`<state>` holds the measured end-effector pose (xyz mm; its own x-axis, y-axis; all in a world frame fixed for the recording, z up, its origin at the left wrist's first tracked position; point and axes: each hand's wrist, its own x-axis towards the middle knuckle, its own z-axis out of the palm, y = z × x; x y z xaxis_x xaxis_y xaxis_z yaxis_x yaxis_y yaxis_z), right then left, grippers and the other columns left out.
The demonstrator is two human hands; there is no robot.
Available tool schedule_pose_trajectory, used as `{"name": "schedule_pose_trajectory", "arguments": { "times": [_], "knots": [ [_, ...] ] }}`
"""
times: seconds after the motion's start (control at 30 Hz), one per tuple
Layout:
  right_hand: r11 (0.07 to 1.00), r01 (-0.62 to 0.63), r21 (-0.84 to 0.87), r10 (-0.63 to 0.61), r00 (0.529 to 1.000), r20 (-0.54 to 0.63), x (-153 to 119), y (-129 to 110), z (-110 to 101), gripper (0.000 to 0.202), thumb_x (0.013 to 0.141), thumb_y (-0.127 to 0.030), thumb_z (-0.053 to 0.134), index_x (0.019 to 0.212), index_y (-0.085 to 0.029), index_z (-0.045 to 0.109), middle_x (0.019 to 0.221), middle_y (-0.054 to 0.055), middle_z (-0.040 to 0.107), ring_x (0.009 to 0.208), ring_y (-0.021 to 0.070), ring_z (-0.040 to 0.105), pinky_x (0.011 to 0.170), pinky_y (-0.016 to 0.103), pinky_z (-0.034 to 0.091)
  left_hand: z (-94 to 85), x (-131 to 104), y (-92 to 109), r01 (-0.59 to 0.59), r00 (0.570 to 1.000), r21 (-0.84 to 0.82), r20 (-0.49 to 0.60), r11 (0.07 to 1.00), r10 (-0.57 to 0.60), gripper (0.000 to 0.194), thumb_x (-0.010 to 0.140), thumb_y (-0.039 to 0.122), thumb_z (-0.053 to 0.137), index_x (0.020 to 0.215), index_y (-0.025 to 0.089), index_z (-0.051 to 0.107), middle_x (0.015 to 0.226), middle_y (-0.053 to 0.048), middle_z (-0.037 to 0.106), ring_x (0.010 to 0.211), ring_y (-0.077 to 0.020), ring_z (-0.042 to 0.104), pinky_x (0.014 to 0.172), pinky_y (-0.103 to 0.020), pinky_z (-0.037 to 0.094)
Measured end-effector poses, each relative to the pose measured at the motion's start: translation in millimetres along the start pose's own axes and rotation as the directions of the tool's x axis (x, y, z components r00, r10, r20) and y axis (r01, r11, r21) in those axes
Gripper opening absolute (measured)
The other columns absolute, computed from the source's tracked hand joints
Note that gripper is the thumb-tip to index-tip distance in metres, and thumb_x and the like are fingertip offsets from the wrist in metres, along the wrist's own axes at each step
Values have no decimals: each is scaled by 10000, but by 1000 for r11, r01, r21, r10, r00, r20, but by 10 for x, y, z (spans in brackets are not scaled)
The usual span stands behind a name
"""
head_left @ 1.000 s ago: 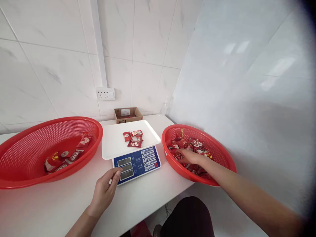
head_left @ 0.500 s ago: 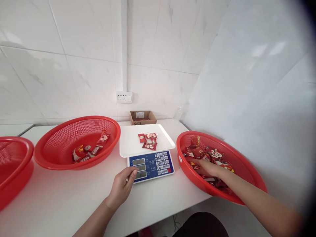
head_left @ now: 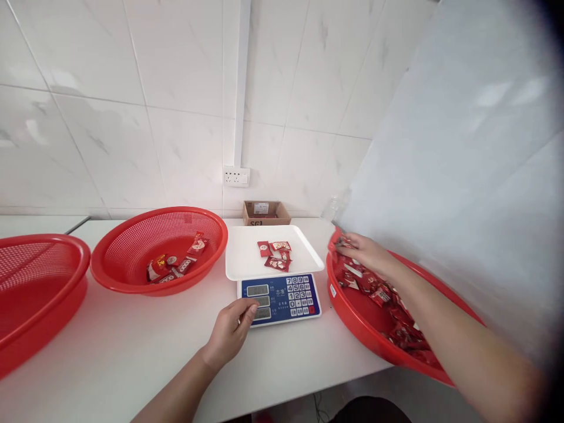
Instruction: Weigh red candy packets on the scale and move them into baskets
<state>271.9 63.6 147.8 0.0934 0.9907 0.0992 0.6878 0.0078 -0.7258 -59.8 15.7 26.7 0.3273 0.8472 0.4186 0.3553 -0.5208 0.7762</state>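
The right grip [head_left: 363, 254] is over the far left rim of the right-hand basket [head_left: 350, 314], its fingers among blurred red wrappers; whether it holds one, I cannot tell. Most of the red packets [head_left: 399, 323] lie below and nearer the front, under the forearm. The left grip [head_left: 229, 332] is narrow, thumb against forefinger, at the displays of the blue-faced scale [head_left: 284, 302]. Four small, glossy packets [head_left: 277, 264] sit close together on its smooth white plastic tray [head_left: 242, 261]. The middle basket [head_left: 118, 261], round and perforated, holds a few more packets. A brown cardboard box [head_left: 264, 221] stands behind the tray. White tabletop [head_left: 273, 376] runs between scale and front edge; the right-hand basket reaches past that edge, close beside the pale wall panel [head_left: 476, 194].
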Motion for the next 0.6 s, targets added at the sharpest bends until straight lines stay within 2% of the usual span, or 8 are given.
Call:
{"name": "schedule_pose_trajectory", "arguments": {
  "times": [0.07, 0.13, 0.23, 0.3, 0.37, 0.43, 0.6],
  "knots": [
    [999, 30, 26, -30, 1000, 7, 117, -243, 223, 327, 745, -365, 556, 1013, -179, 577, 913, 59, 686, 829, 190, 638, 713, 275, 476, -1, 5, -16, 18, 1000, 2, -8, 1000, -18, 267, 897, 359, 388, 851, 187, 586, 712, -15, 603, 616, -141, 539, 570, -224, 431],
    [997, 61, -51, -60, 998, 18, 208, -379, 473, 400, 750, -327, 557, 1121, -178, 550, 970, 73, 675, 861, 187, 629, 737, 280, 472, -11, 13, -33, 40, 999, 2, -24, 999, -40, 280, 896, 369, 386, 845, 182, 587, 683, -11, 590, 599, -140, 531, 560, -225, 427],
    [966, 114, -232, -110, 993, 32, 269, -408, 795, 428, 743, -303, 566, 1157, -197, 545, 1072, 72, 647, 933, 192, 610, 797, 288, 453, -37, 23, -51, 60, 997, -8, -52, 998, -61, 302, 896, 382, 378, 841, 178, 594, 664, -12, 584, 598, -143, 534, 560, -227, 432],
    [938, 128, -321, -119, 992, 49, 249, -371, 908, 361, 757, -310, 544, 1105, -218, 581, 1066, 55, 655, 938, 195, 612, 794, 287, 452, -51, 24, -58, 63, 996, -18, -64, 998, -64, 309, 897, 385, 374, 845, 178, 596, 674, -17, 591, 607, -145, 539, 568, -230, 439],
    [916, 113, -384, -99, 993, 56, 180, -332, 909, 315, 776, -321, 515, 1065, -231, 601, 1029, 48, 672, 930, 202, 618, 767, 288, 460, -54, 19, -58, 61, 996, -22, -71, 998, -63, 304, 899, 381, 373, 857, 178, 596, 690, -21, 600, 613, -144, 540, 576, -231, 443],
    [902, 77, -424, -69, 997, 33, 70, -297, 804, 308, 783, -331, 499, 1054, -228, 603, 1002, 56, 680, 926, 213, 621, 753, 296, 463, -51, 8, -47, 51, 996, -16, -67, 999, -52, 291, 900, 370, 377, 865, 179, 595, 713, -26, 609, 624, -142, 542, 588, -230, 443],
    [890, -53, -453, -3, 992, -123, -242, -61, 328, 312, 774, -407, 479, 1015, -243, 592, 1024, 62, 666, 940, 261, 609, 771, 351, 458, -68, -23, 18, 26, 997, -31, -76, 999, -28, 273, 902, 351, 377, 898, 176, 587, 748, -33, 613, 643, -140, 547, 612, -237, 442]
  ]
}}
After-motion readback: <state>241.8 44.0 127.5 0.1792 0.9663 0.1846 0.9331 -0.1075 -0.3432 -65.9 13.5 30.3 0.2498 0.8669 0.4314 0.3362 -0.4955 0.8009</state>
